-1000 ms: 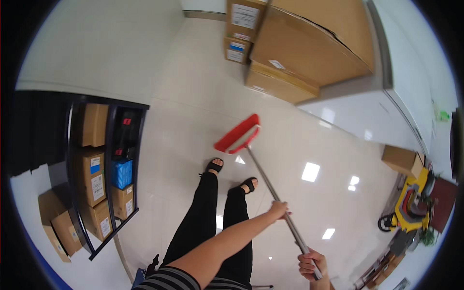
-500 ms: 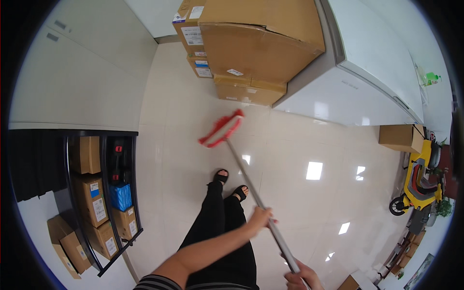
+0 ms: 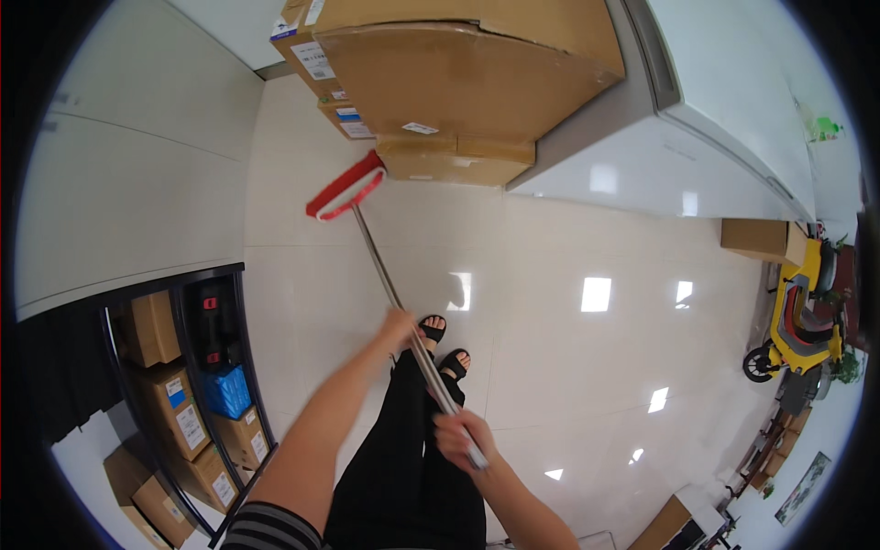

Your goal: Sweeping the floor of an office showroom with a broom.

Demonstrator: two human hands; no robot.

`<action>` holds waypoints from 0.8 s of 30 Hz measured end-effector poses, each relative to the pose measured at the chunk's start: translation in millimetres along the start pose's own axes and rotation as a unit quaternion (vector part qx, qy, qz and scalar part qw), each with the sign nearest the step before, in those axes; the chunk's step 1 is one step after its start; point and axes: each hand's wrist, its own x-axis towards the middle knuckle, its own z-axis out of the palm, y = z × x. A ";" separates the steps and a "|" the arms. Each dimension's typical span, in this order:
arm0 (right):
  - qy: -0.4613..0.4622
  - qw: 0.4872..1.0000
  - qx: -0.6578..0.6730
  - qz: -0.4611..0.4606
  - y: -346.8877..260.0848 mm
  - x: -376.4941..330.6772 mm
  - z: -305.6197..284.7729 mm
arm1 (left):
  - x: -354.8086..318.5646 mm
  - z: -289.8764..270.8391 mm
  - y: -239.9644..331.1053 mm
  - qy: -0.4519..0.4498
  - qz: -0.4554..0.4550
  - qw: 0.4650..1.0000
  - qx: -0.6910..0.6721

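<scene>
A mop with a red head and a metal pole slants from the far floor down toward me. Its head rests on the tiles just left of the low cardboard box, under the stacked cartons. My left hand is wrapped round the middle of the pole, slightly blurred, above my sandalled feet. Closer to my body, my right hand grips the pole near its end, in front of my dark trousers.
Large cardboard boxes stand at the far side beside a white chest-like appliance. On the left, a black shelf holds several cartons below pale cabinets. A yellow scooter is far right. Shiny tiles cover the floor.
The mop head has moved left and farther away, up beside the boxes. Both my hands have shifted left with the pole, the right one now farther in from the lower edge.
</scene>
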 end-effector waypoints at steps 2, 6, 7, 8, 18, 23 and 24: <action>0.025 0.998 0.047 -0.027 -5.6 -62.2 -10.3 | -29.0 61.6 -26.8 -0.034 0.003 0.999 0.020; 0.119 0.990 0.019 -0.079 10.7 -165.2 36.5 | -96.5 148.1 -64.5 -0.180 -0.028 0.978 -0.105; 0.181 0.978 -0.015 -0.105 18.9 -185.3 55.6 | -121.6 173.2 -56.0 -0.173 -0.111 0.952 -0.225; 0.320 0.936 -0.002 -0.147 22.8 -226.6 28.6 | -151.5 187.2 -37.8 -0.190 -0.164 0.945 -0.211; 0.353 0.892 -0.259 -0.111 63.3 -226.8 147.7 | -232.2 142.2 11.3 -0.218 -0.068 0.954 -0.196; 0.128 0.976 -0.175 0.011 -35.7 -137.6 106.4 | -120.4 99.1 28.6 -0.060 -0.038 0.984 -0.162; 0.103 0.979 -0.172 0.024 -50.1 -126.8 102.4 | -101.2 101.0 32.4 -0.042 -0.063 0.986 -0.150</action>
